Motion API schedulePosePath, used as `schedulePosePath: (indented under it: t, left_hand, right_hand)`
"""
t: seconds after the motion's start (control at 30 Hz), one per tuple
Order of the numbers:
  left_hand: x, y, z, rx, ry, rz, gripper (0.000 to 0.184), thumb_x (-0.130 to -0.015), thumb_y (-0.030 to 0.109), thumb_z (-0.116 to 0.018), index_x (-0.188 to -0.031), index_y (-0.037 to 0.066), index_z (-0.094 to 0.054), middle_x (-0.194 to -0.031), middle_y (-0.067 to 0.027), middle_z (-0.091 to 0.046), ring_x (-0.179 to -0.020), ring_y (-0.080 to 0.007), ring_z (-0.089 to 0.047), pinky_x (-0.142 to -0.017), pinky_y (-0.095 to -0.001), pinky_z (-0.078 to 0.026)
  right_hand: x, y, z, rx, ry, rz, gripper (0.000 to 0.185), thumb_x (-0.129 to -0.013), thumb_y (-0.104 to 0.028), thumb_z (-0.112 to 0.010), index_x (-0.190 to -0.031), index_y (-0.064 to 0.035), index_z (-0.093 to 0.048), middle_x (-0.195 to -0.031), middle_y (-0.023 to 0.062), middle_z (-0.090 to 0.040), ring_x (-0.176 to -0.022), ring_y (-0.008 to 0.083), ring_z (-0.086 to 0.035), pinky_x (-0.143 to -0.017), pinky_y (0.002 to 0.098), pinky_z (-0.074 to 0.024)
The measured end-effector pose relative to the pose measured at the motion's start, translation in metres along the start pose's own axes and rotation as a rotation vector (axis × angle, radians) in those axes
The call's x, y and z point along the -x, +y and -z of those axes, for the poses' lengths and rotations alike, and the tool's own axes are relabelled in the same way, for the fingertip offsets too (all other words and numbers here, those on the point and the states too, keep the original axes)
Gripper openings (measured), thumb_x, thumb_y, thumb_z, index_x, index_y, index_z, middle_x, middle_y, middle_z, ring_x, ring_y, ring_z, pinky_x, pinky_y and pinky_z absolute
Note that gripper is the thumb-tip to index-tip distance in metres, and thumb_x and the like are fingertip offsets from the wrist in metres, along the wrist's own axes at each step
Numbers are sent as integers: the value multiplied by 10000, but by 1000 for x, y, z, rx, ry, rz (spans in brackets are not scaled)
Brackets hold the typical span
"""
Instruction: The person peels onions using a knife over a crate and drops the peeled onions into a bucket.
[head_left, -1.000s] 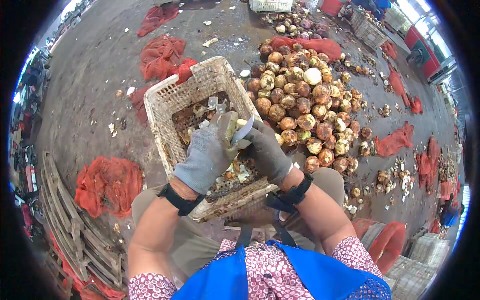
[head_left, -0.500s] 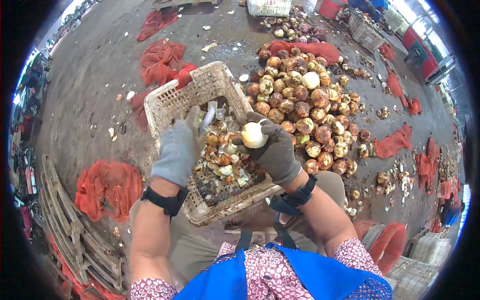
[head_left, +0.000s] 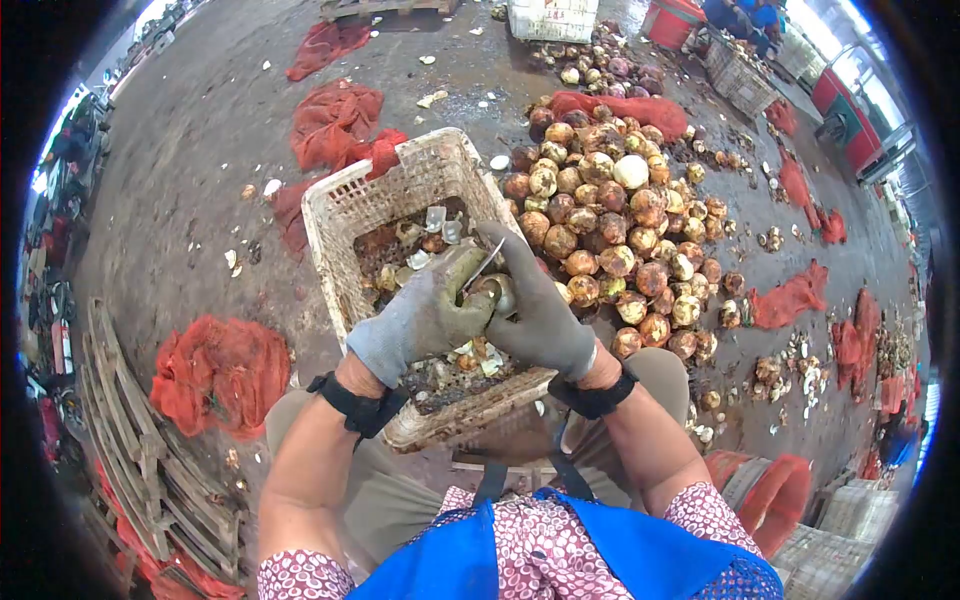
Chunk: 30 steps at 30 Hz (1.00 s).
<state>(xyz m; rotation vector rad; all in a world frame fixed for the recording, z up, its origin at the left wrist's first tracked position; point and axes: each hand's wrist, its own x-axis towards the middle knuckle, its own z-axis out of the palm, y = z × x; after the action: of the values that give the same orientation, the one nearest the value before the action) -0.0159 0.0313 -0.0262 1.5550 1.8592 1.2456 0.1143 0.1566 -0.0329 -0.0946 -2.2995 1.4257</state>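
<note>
My left hand [head_left: 435,305], in a grey glove stained greenish at the fingers, is closed on a small knife [head_left: 486,263]; only its thin blade shows. Against it, my right hand [head_left: 540,310], in a dark grey glove, grips an onion [head_left: 503,297] that is mostly hidden by the fingers. The blade lies between the two hands, close to the onion. Under them stands a dirty, pale plastic crate [head_left: 330,230] with onion skins and scraps [head_left: 480,357] in its bottom.
A large heap of unpeeled onions [head_left: 610,220] lies beyond the crate to the right, one peeled white onion [head_left: 631,171] on it. Red mesh sacks [head_left: 220,375] are scattered about the floor. Wooden pallets [head_left: 130,430] lie at left. Other people [head_left: 745,20] are at the far right.
My left hand has moved right from over the crate to meet my right hand. The onion, plainly visible and white before, is now mostly covered by the gloves.
</note>
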Motion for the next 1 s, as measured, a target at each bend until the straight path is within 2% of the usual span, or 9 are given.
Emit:
schedulePosePath:
  t: [0.3,0.37,0.57,0.67,0.7,0.77,0.83,0.9,1.0]
  left_hand:
    - [-7,9,0,12,-46,185,244,-898,90,-614,-1127,11,-586,-947,-95,-655,-836,-145,-587,-748,-347,-518]
    - [-8,9,-4,53,-21,37,276,-893,87,-613,-1158,15,-588,-944,-82,-649,-845,-125,-573,-747,-335,-515]
    - [-3,11,-9,294,84,151,271,-861,95,-615,-1126,37,-610,-940,-4,-627,-856,-85,-539,-739,-265,-475]
    - [-5,13,-6,413,216,265,132,-930,107,-495,-959,42,-606,-824,26,-576,-730,-41,-487,-659,-215,-424]
    - [-5,18,-4,411,210,255,132,-930,107,-495,-959,42,-606,-824,26,-576,-730,-41,-487,-659,-215,-424]
    - [-3,24,6,648,95,319,173,-950,52,-461,-1003,26,-624,-808,-3,-582,-702,-61,-514,-629,-254,-453]
    - [0,10,13,454,-72,210,200,-971,97,-511,-1112,3,-615,-873,-39,-632,-763,-98,-581,-705,-278,-502]
    - [4,8,4,121,9,225,344,-969,158,-585,-1259,-25,-561,-990,-103,-677,-872,-149,-634,-793,-298,-525]
    - [0,-1,-2,53,199,195,437,-960,155,-619,-1343,-18,-498,-1087,-90,-657,-962,-126,-607,-846,-282,-512]
  right_hand:
    - [4,4,3,-294,12,-162,811,-708,-38,-715,-1444,-18,-375,-1367,204,-483,-1331,334,-442,-1130,400,-336]
    - [7,-1,5,-106,23,-26,816,-702,-27,-696,-1450,-12,-371,-1379,206,-474,-1339,331,-434,-1134,399,-332]
    - [9,-9,13,2,35,130,795,-707,-31,-580,-1468,-1,-351,-1438,192,-435,-1349,289,-418,-1133,382,-334]
    - [10,-16,17,-545,67,-171,753,-739,-71,-573,-1463,-19,-375,-1229,113,-612,-1029,175,-624,-885,294,-498]
    - [9,-7,16,-540,76,-164,753,-739,-71,-573,-1463,-19,-375,-1229,113,-612,-1029,175,-624,-885,294,-498]
    - [3,18,11,-738,298,-215,610,-767,-109,-543,-1366,1,-495,-1168,117,-632,-1008,200,-632,-875,310,-515]
    - [0,13,18,-892,388,-249,512,-786,-119,-518,-1277,17,-567,-1167,112,-630,-1011,204,-632,-875,333,-521]
    - [2,15,26,-1013,370,-337,508,-792,-132,-522,-1274,21,-564,-1178,114,-629,-1042,212,-626,-887,353,-522]
    - [-3,4,15,-1095,392,-263,497,-799,-124,-532,-1275,19,-561,-1190,115,-625,-1078,228,-623,-945,368,-518]
